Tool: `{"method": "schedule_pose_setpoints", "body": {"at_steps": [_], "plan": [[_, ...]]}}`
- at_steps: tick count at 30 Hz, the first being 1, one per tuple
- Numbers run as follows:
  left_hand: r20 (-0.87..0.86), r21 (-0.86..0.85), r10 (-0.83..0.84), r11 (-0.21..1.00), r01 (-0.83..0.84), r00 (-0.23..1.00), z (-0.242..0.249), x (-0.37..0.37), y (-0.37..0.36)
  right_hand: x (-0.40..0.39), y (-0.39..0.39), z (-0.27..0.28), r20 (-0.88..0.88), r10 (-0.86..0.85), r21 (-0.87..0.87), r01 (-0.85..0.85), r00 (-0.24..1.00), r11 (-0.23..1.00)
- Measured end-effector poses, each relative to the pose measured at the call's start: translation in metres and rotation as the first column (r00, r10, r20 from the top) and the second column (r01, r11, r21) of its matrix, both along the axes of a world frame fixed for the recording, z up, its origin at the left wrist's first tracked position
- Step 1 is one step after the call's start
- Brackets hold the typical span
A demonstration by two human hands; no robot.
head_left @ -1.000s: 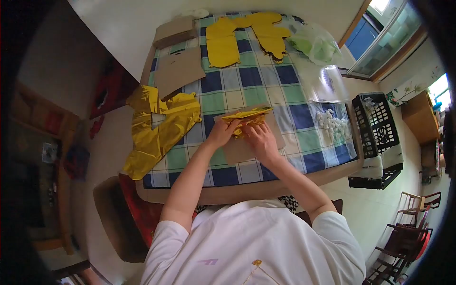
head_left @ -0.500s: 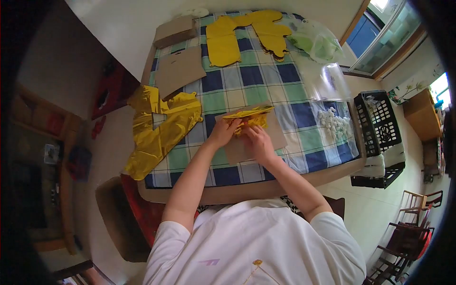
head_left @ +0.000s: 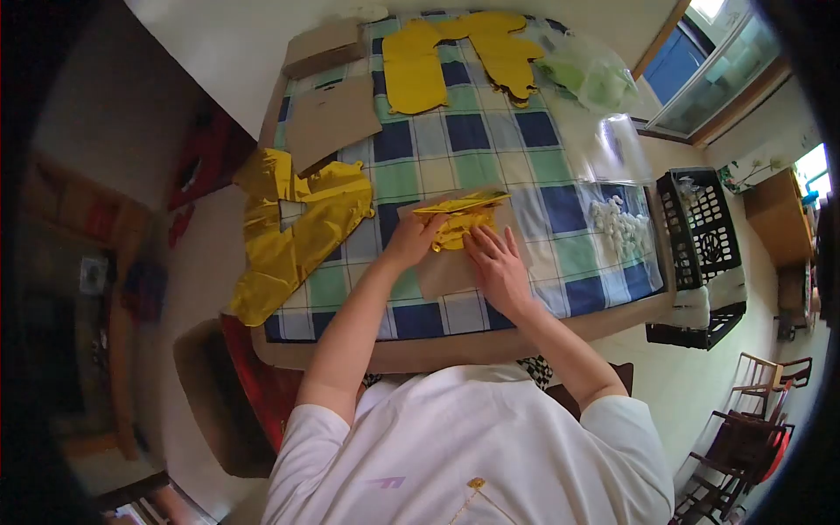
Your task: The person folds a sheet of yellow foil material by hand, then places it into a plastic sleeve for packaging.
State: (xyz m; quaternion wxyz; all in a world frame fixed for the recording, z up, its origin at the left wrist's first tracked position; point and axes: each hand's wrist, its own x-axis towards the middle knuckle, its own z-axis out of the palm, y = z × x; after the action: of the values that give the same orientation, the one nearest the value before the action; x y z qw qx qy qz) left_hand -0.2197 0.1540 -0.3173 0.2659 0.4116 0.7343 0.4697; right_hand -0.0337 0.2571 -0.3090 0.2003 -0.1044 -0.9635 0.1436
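Note:
A folded gold foil balloon (head_left: 464,225) lies in front of me on a piece of brown cardboard (head_left: 444,273). Its upper layer stands up slightly along the far edge. My left hand (head_left: 413,241) grips the left end of the foil, with its fingertips partly hidden. Resting on the near right part of the foil, my right hand (head_left: 500,269) has its fingers stretched out and spread. To the left, a larger unfolded gold foil balloon (head_left: 324,219) hangs partly over the table edge.
At the back lie flat gold balloons (head_left: 416,74), a cardboard stack (head_left: 324,48) and a cardboard sheet (head_left: 332,122). Clear plastic sleeves (head_left: 621,149), a greenish plastic bag (head_left: 591,74) and small white pieces (head_left: 619,226) are on the right. A black crate (head_left: 700,227) stands beside the checked tablecloth (head_left: 468,131).
My right hand has moved slightly right and toward me, its fingers spreading from a bunched pose. More of the crumpled foil shows between my hands. The left hand stays at the foil's left end.

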Motion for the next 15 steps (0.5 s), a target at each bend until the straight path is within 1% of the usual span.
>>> {"method": "schedule_pose_setpoints", "body": {"at_steps": [1, 2, 4, 7, 10, 13, 15], "plan": [[-0.032, 0.076, 0.015, 0.997, -0.013, 0.999, -0.003, -0.001, 0.002, -0.005, 0.002, -0.001, 0.020, 0.008, 0.011, -0.008, 1.000, 1.000], [-0.024, 0.060, 0.013, 0.998, -0.011, 1.000, -0.006, -0.001, 0.001, -0.009, 0.003, 0.000, 0.012, 0.009, 0.016, -0.009, 1.000, 1.000], [-0.010, 0.027, 0.009, 1.000, -0.009, 1.000, 0.002, 0.000, -0.001, -0.017, 0.003, 0.002, -0.006, 0.011, 0.026, -0.011, 1.000, 1.000], [-0.030, 0.049, -0.007, 0.999, 0.009, 1.000, -0.001, -0.003, 0.000, -0.020, 0.004, -0.002, -0.031, 0.012, 0.004, -0.012, 0.999, 1.000], [0.017, 0.034, -0.009, 0.999, 0.008, 1.000, 0.009, 0.002, -0.002, -0.019, 0.002, 0.005, -0.077, 0.031, -0.051, -0.035, 0.997, 0.998], [-0.032, 0.002, 0.016, 1.000, -0.016, 0.999, 0.012, 0.003, -0.002, -0.021, 0.004, -0.003, -0.130, 0.110, -0.137, -0.127, 0.985, 0.982], [-0.025, 0.042, 0.020, 0.999, -0.019, 0.999, 0.010, 0.003, -0.001, -0.023, -0.002, -0.003, -0.145, 0.078, -0.142, -0.099, 0.986, 0.985]]}}
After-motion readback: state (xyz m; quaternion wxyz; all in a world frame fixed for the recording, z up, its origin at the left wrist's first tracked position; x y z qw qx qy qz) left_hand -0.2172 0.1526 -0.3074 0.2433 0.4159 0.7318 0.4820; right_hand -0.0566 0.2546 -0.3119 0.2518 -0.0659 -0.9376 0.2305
